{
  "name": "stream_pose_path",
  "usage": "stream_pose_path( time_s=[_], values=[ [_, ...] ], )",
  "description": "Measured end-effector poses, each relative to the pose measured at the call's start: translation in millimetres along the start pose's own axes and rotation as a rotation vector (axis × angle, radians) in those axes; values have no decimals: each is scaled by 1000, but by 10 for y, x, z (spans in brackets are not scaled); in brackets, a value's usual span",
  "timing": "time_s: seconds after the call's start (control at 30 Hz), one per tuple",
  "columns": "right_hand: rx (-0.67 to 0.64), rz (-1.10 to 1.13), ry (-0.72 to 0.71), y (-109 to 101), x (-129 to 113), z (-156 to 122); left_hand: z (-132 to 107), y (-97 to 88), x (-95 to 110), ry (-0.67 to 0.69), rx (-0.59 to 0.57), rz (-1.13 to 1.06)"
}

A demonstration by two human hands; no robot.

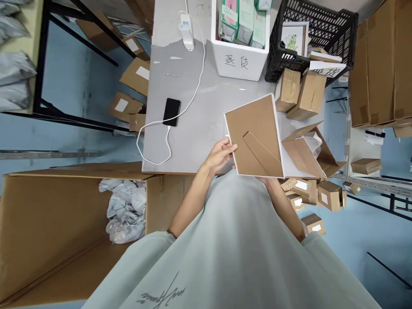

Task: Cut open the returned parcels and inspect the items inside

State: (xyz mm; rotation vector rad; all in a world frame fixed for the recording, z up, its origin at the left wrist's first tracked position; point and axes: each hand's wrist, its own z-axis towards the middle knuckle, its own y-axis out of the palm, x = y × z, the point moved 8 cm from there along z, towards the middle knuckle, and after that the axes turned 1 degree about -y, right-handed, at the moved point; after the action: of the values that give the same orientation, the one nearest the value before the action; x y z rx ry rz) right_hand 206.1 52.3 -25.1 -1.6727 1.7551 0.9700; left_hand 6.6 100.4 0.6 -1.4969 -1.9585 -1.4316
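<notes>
A picture frame point(254, 133) with a white edge is held tilted over the near part of the table, its brown back and flap stand facing me. My left hand point(221, 153) grips its left edge, thumb on the back board. Only the wrist part of my right hand point(266, 180) shows at the lower edge; its fingers are hidden behind the picture frame. Close by on the right lies an opened cardboard box point(305, 150) with clear wrapping inside.
A black phone point(171, 112) on a white cable lies left on the grey table point(193, 141). At the back stand a white bin point(240, 62) of cartons and a black crate point(334, 30) with framed pictures. Two small boxes point(298, 92) sit before the crate. A large carton point(48, 231) stands lower left.
</notes>
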Motion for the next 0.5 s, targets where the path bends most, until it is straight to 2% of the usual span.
stream_pose_path(
  time_s=[0.1,0.23,0.37,0.5],
  values=[
    [40,71,6,-156,-74,100,-24,-169,115,76,120,14],
    [59,98,-60,-355,-383,88,-88,-332,259,116,200,101],
    [12,-56,-189,-308,-632,-2,-152,-386,376,157,248,172],
    [20,-85,-217,-219,-624,17,-186,-380,446,196,267,177]
  ],
)
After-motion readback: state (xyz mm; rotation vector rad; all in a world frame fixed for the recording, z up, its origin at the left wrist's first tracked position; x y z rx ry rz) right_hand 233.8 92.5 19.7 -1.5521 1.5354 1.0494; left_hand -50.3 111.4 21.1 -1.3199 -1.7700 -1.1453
